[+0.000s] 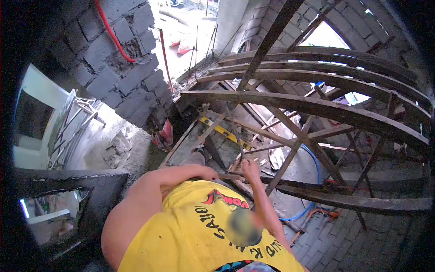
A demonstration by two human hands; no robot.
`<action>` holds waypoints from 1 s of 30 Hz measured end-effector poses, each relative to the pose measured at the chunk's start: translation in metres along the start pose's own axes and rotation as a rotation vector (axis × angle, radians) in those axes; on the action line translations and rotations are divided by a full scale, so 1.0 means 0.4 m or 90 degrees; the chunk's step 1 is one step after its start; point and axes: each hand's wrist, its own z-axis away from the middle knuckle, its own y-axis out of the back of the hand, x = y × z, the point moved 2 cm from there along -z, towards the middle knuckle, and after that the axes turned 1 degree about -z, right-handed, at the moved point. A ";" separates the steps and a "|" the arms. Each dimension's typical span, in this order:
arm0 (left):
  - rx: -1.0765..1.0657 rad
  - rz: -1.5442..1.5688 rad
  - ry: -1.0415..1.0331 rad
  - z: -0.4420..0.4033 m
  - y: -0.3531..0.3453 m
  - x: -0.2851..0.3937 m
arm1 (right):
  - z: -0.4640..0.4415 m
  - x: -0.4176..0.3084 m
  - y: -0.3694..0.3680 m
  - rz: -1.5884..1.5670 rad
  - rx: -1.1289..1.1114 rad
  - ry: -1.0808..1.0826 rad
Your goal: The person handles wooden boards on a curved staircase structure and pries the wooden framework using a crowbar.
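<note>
My left hand (pixel 208 172) is in front of the yellow shirt, its fingers curled at the end of a short, flat wooden piece (pixel 230 176). To its right, my right hand (pixel 250 170) is a closed fist around the lower end of a thin dark bar (pixel 234 129). The bar slants up toward the wooden frame; I cannot tell whether it is metal or wood. A yellow spirit level (pixel 225 133) lies beyond both hands, among loose boards and wood scraps.
Long dark timber beams (pixel 294 100) with crossed braces fill the right side. A blue hose (pixel 316 159) curves over the floor below them. At upper left stands a rough block wall (pixel 106 86) with a red tube (pixel 108 28). Thin upright rods (pixel 195 52) rise near the bright opening.
</note>
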 end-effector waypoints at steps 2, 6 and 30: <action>0.028 0.030 0.009 0.050 0.026 0.048 | -0.006 0.035 -0.021 -0.029 0.036 0.030; 0.118 0.056 -0.045 0.116 0.030 0.084 | 0.013 0.029 -0.020 -0.058 0.028 0.016; 0.054 -0.070 -0.144 0.039 0.077 0.117 | -0.009 -0.060 -0.013 0.024 0.066 0.033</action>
